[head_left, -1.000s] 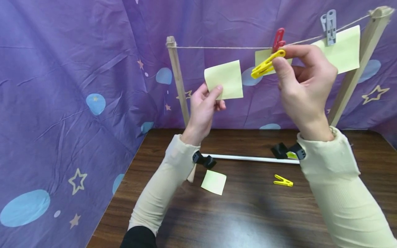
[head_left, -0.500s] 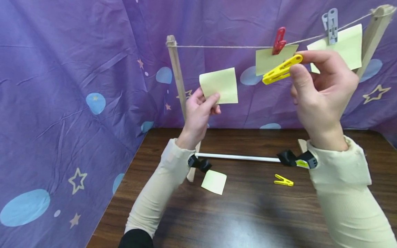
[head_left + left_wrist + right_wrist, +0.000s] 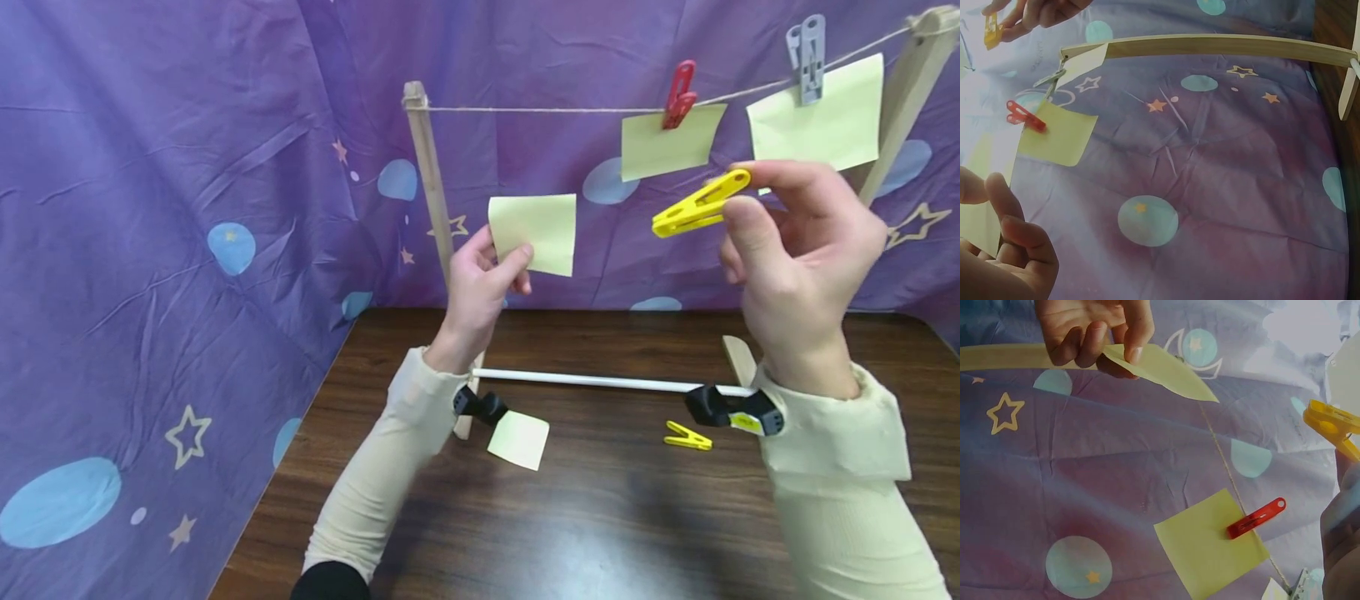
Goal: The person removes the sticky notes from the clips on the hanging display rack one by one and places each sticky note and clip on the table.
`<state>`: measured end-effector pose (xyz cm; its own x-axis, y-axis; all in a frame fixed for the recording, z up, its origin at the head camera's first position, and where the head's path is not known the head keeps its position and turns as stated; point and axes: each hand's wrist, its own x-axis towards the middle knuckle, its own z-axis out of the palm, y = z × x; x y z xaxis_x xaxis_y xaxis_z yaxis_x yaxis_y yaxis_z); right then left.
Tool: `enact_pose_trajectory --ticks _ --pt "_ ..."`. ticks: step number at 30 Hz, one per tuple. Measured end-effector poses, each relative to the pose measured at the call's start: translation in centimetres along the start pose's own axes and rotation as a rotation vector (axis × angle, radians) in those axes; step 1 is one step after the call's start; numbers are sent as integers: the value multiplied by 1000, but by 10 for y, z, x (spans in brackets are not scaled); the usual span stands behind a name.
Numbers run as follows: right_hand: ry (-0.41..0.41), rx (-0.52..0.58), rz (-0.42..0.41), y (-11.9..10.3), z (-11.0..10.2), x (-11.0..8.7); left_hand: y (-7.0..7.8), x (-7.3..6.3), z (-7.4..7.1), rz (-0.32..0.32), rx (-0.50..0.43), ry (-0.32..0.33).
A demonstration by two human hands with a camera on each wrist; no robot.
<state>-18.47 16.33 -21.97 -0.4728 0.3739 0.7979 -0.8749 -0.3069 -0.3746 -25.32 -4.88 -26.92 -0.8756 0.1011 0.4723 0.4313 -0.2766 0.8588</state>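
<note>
A paper note [image 3: 553, 227] was pinched near its lower left corner by the left hand [image 3: 482, 283], below the string [image 3: 540, 109]; a yellow clothespin [image 3: 686, 216] was pinched by the right hand [image 3: 812, 242] — if nudged, the note might have been bent.

Bright, even light filled the room in the head view, with a whitish glare pooled on the near part of the table [image 3: 577, 521] and a soft, vague-edged shadow just beyond it. Gentle shading picked out the folds of the curtain [image 3: 187, 183], and detail there looked reasonably crisp. Both wrist views were dimmer and greyer. From the left wrist, pale haze washed in at the left, bleaching the top of the held paper [image 3: 988, 162] and softening the held clip [image 3: 991, 31], while a post [image 3: 1210, 47] bowed with lens distortion. From the right wrist, white glare burned out the curtain's upper right, and the right hand [image 3: 1342, 544] sat dark at the edge.
</note>
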Motion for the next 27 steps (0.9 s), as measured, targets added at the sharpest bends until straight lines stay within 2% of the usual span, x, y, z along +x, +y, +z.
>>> enact_pose_trajectory --ticks 5,11,23,27 --pt "5 75 -12 -1 -5 -5 -2 -6 1 4 -22 -27" --pt "15 127 -6 -2 -11 -12 -10 -13 -1 -25 -56 -50" --pt "38 112 12 -6 -17 -23 -17 -27 -9 -28 -123 -65" --pt "60 121 31 -7 -17 -31 -22 -32 -12 -34 -117 -92"
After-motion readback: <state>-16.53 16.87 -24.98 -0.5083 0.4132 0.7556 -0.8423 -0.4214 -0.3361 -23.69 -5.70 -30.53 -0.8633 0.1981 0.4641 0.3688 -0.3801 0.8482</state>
